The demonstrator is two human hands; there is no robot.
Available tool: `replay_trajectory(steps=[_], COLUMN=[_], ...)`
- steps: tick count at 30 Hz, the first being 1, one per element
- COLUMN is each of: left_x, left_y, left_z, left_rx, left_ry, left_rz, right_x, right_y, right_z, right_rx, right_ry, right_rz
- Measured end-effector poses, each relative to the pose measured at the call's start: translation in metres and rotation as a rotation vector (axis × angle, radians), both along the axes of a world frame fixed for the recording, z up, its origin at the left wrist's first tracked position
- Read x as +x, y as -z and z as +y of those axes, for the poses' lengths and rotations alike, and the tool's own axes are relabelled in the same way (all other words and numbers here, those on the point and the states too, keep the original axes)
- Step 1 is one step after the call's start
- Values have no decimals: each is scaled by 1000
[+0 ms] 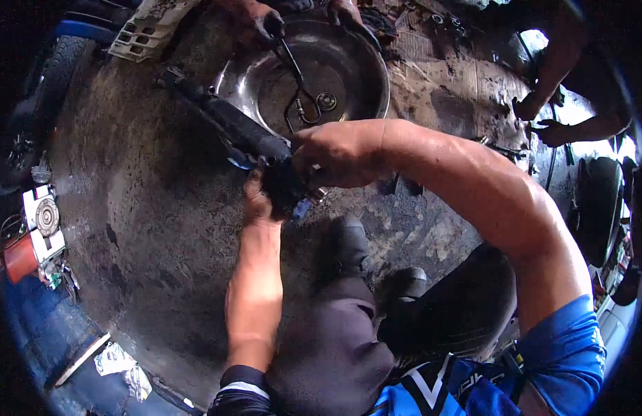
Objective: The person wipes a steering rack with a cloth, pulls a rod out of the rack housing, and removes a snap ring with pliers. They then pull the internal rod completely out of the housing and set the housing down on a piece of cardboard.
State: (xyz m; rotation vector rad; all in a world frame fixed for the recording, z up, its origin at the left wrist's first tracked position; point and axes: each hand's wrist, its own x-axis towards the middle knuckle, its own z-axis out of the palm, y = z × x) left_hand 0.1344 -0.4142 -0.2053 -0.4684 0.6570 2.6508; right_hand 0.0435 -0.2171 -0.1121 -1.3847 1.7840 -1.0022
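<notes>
A long black greasy shaft assembly (224,118) lies slanted across the dirty floor, its near end raised between my hands. My left hand (257,200) grips that near end from below. My right hand (335,154) is closed over the same end from above, with a small blue part (301,208) showing under it. A round metal basin (362,62) sits just beyond, with a bent wire tool (297,76) and a small ring (326,101) inside it.
Another person's hands (262,21) reach into the basin at the top. A second person's hands (543,121) work at the right near a tyre (598,208). A white and red part (40,225) lies at the left. My shoes (352,246) rest on stained concrete.
</notes>
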Motion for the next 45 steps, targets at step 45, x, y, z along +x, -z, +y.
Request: replay_trajectory(steps=[45], left_x=[-12], left_y=[-13], left_z=[6], left_rx=[-135], left_ry=[-42], left_rz=[-34], right_x=[83], right_y=[23], right_z=[6], right_rx=[87], right_ry=[920], right_rz=[-549])
